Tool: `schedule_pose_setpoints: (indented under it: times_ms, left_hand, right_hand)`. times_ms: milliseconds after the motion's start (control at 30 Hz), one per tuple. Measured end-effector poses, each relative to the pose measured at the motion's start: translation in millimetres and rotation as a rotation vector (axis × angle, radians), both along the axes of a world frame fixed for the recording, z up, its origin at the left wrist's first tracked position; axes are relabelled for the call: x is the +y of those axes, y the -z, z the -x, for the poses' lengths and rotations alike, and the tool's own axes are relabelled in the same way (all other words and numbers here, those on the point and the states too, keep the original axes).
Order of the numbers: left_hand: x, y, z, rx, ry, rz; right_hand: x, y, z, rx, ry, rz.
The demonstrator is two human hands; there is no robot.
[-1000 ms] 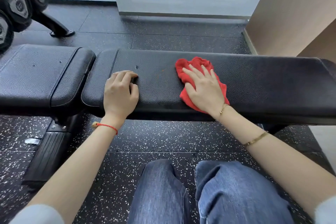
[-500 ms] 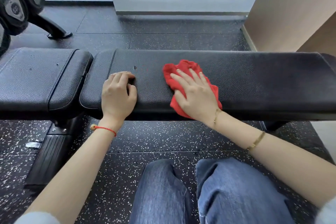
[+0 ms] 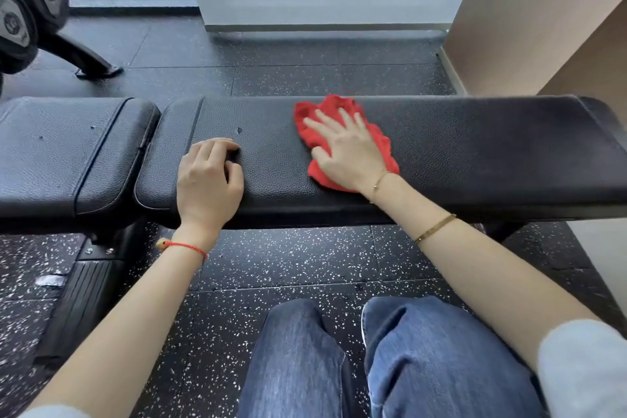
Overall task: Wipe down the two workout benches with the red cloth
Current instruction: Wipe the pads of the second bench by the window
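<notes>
A long black padded bench (image 3: 475, 153) runs across the view, with its separate seat pad (image 3: 68, 153) to the left. The red cloth (image 3: 307, 119) lies crumpled on the long pad, a little left of its middle. My right hand (image 3: 346, 146) presses flat on the cloth with the fingers spread, and red fabric shows on all sides of it. My left hand (image 3: 208, 176) rests on the pad near its left end and front edge, fingers loosely curled, holding nothing.
Black dumbbells (image 3: 30, 7) sit on a rack at the upper left, its foot (image 3: 95, 68) on the speckled rubber floor. The bench's base (image 3: 81, 295) stands at lower left. A beige wall (image 3: 543, 17) rises behind the bench's right end. My knees in jeans (image 3: 373, 360) are just below.
My right hand slid the red cloth a little to the left, then toward the far edge of the pad. My left hand stayed in place on the bench.
</notes>
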State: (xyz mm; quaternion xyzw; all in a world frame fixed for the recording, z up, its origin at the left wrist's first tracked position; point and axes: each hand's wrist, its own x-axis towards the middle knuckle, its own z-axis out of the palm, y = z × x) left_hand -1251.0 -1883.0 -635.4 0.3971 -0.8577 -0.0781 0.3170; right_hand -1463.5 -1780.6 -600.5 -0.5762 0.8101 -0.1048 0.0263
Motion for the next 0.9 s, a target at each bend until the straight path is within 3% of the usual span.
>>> schedule_pose_setpoints:
  times_ms: [100,167,267,433,567,733,833,900]
  left_hand:
    - [-0.3,0.0,-0.7,-0.005,0.01,0.002]
    - [-1.2,-0.1,-1.2,-0.003,0.015,0.014]
    - [-1.6,1.2,-0.4,0.004,0.01,0.019]
    - [-1.8,0.7,1.0,-0.003,-0.01,0.012]
    - [-2.2,-0.3,0.1,-0.005,-0.007,0.002]
    - [-2.1,-1.5,-0.7,-0.003,0.008,0.002]
    - [-2.6,-0.2,-0.9,0.002,0.012,0.006]
    - [-2.8,1.0,-0.8,0.006,0.01,0.004]
  right_hand:
    - [24.8,2.2,-8.8,-0.03,-0.248,0.026]
    - [48.0,2.9,9.3,-0.038,-0.266,0.048]
    - [56.5,2.3,55.7,-0.061,-0.07,0.044]
    - [-7.1,-3.6,85.1,-0.052,0.2,-0.02]
    - [-53.1,-2.6,31.0,-0.029,-0.014,-0.047]
    - [-9.2,2.5,-9.9,-0.04,-0.348,0.009]
    - [28.4,2.8,19.6,-0.056,-0.367,0.022]
    - [37.3,0.3,52.3,-0.057,-0.256,0.023]
